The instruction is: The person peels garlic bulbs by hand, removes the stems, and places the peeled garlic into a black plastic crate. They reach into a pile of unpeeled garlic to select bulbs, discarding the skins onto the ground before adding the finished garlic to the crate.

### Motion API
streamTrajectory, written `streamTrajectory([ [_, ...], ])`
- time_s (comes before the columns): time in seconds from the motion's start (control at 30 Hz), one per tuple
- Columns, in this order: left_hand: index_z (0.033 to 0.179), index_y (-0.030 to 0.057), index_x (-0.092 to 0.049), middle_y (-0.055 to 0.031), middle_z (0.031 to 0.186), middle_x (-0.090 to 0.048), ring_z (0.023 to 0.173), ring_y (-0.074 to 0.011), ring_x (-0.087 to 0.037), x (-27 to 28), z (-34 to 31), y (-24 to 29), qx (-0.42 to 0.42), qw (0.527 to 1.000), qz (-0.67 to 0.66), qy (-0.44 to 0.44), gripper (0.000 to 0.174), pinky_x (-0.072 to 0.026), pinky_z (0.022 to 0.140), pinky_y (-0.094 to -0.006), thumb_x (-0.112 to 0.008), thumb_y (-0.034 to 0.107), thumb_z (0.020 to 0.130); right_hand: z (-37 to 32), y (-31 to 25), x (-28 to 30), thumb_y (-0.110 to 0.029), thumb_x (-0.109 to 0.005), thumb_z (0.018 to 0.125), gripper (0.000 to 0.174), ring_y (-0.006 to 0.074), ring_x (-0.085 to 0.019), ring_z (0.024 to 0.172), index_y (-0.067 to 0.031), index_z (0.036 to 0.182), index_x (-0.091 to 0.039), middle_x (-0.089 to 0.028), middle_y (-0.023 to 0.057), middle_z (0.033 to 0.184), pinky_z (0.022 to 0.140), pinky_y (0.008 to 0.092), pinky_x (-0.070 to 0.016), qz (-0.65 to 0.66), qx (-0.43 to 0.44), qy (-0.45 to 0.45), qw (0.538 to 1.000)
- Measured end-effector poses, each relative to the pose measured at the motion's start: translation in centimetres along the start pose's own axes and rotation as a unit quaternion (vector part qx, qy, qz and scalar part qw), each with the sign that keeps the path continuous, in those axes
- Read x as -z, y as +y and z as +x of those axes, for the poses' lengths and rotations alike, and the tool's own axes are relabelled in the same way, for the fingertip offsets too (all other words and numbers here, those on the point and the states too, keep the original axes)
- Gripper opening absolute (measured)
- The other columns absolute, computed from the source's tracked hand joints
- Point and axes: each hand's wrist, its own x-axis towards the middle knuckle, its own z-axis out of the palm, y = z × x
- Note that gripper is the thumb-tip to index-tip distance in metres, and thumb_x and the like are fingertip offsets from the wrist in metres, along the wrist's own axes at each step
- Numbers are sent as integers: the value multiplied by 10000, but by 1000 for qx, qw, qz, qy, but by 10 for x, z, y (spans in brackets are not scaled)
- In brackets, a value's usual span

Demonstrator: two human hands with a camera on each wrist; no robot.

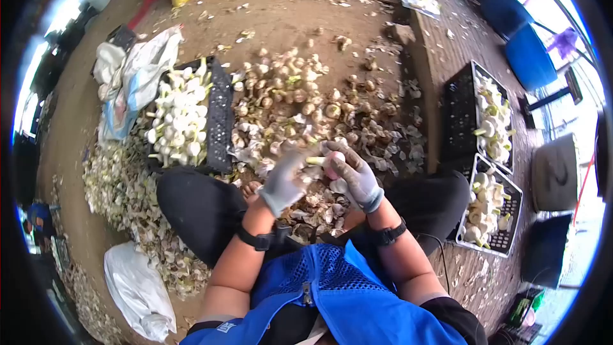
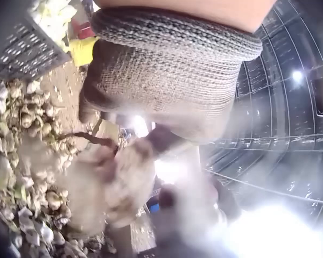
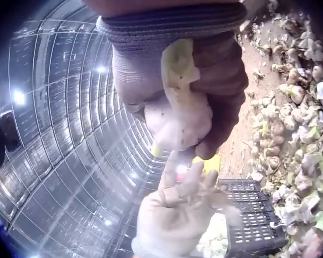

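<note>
A pinkish-white garlic bulb [image 1: 333,165] with a thick pale stem is gripped in my gloved right hand [image 1: 357,179], above the ground between the legs. The right wrist view shows the bulb [image 3: 178,123] held between thumb and fingers of the right hand [image 3: 220,80], its cut stem lying toward the palm. My gloved left hand [image 1: 284,179] is beside it, blurred. Its fingers look spread and mostly straight below the bulb, where the left hand [image 3: 172,220] faces palm up. In the left wrist view the glove [image 2: 161,86] fills the top; its fingertips are blurred.
Loose garlic [image 1: 287,83] and peelings [image 1: 383,140] cover the ground ahead. A black crate [image 1: 220,115] of white bulbs stands at left, with a sack [image 1: 143,76] beside it. Two more crates [image 1: 460,115] [image 1: 511,217] of garlic sit on boards at right.
</note>
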Motion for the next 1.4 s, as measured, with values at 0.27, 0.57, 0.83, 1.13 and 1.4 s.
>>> streamTrajectory([
  [0.27,1180,50,-548,-57,1141,-597,1020,-189,-593,-54,-19,-16,358,718,-590,92,276,-493,873,-306,-566,150,923,15,26,13,-342,-363,999,445,174,-550,1010,18,1194,-538,-573,108,1123,886,291,-444,-108,156,220,957],
  [0.57,1165,5,-569,-94,1064,-643,922,-201,-643,-12,-13,-48,256,779,-495,287,317,-545,790,-297,-625,123,876,23,51,-6,-409,-355,991,565,246,-439,1238,-33,1409,-297,-427,132,1358,1045,382,-340,11,82,132,988],
  [0.83,1006,11,-676,-70,874,-686,801,-183,-643,243,-32,-174,320,620,34,716,275,-507,657,-276,-627,252,884,24,57,-10,-296,-430,984,378,229,-619,931,-30,1243,-500,-605,109,1117,835,354,-499,14,-21,137,990],
  [1.13,1248,137,-551,-186,1227,-559,1148,-356,-521,305,-59,-244,649,636,416,-33,596,-421,945,-413,-395,570,868,17,54,-13,-169,-455,975,302,177,-623,905,-15,1229,-507,-618,95,1046,813,304,-504,23,-121,94,988],
  [1.4,1191,33,-555,-169,1145,-613,1059,-290,-590,211,82,-202,367,877,309,-32,401,-456,895,-359,-573,238,847,25,53,-12,-131,-463,970,285,152,-607,935,3,1215,-517,-608,66,1061,836,279,-487,49,-154,84,983],
])
